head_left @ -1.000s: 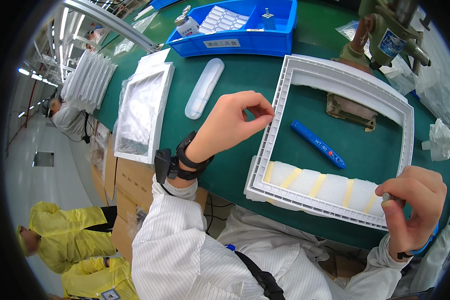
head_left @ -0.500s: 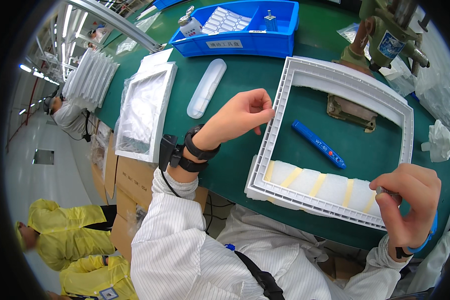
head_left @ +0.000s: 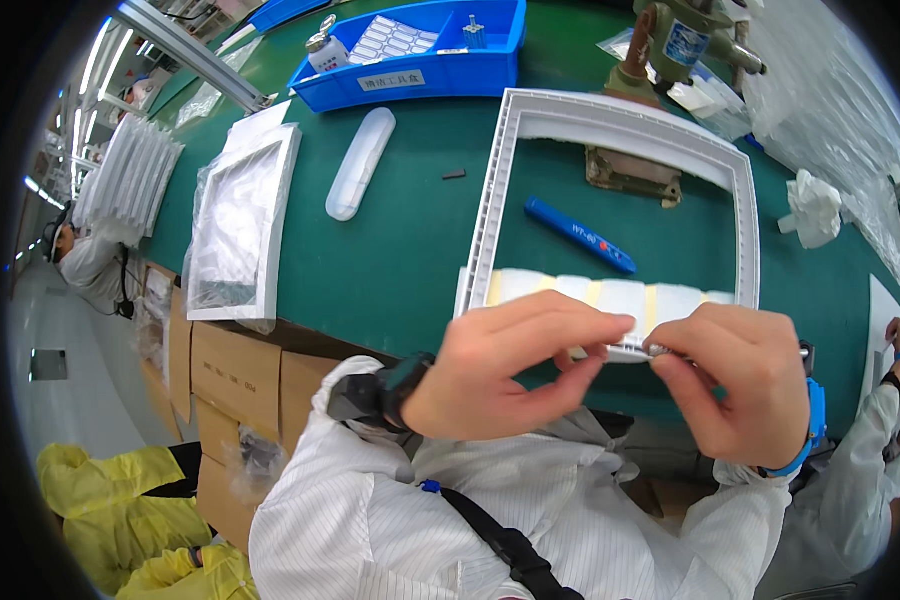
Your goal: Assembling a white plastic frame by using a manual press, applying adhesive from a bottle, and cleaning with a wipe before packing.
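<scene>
A white rectangular plastic frame (head_left: 490,210) lies on the green table (head_left: 410,250). A strip of white pads with yellow gaps (head_left: 620,297) sits along its near side. My left hand (head_left: 510,365) and my right hand (head_left: 735,385) meet over the frame's near edge. The right thumb and forefinger pinch a small shiny part (head_left: 658,349) at that edge. My left fingers are curled with their tips close to it; whether they grip anything is hidden. A blue pen-like tool (head_left: 580,235) lies inside the frame.
A second frame in clear wrap (head_left: 235,225) lies at the left, beside a long translucent case (head_left: 360,165). A blue bin (head_left: 420,50) stands at the back. A metal fixture (head_left: 635,175) and crumpled white cloth (head_left: 815,205) are at the right. Cardboard boxes (head_left: 240,375) sit under the table. Another person sits far left (head_left: 90,265).
My left hand has left the frame's left side and come down to its near edge. The right hand has shifted left to meet it, and both now work at one spot.
</scene>
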Demonstrator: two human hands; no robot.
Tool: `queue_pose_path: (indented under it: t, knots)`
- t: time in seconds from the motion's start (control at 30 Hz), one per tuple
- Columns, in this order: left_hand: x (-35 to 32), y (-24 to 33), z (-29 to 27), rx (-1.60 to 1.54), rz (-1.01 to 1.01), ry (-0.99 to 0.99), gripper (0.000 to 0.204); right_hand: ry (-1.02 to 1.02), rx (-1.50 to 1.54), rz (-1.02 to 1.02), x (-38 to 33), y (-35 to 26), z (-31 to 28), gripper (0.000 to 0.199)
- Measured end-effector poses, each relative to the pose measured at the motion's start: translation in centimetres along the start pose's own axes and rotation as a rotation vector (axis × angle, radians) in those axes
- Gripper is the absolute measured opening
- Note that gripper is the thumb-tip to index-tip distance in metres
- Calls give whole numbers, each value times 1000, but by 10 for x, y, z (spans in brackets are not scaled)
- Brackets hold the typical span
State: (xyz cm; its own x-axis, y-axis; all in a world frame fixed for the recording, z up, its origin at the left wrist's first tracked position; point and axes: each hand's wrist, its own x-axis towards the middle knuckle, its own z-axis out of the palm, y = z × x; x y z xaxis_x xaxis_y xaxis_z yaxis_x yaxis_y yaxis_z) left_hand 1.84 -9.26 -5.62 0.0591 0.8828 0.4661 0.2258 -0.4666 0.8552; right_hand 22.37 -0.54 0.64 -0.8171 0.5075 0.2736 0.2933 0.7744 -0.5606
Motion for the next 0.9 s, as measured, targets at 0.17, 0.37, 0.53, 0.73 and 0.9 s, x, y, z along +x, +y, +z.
queue_pose_path:
  t: [0.17,0.37,0.53,0.73,0.9]
  knots:
    - [-34,-5,31,-52,44,-6,36,-87,44,50,-39,-14,25,7]
    - [-74,-10,51,92,147,-18,31,-30,192,151,-87,-23,62,8]
    - [-99,-14,62,138,119,-65,28,32,292,242,-115,-24,95,8]
    - [-119,-21,61,203,126,-116,26,-120,493,319,-123,-19,110,7]
    - [-140,-16,56,177,82,-123,27,-240,690,321,-123,-20,125,9]
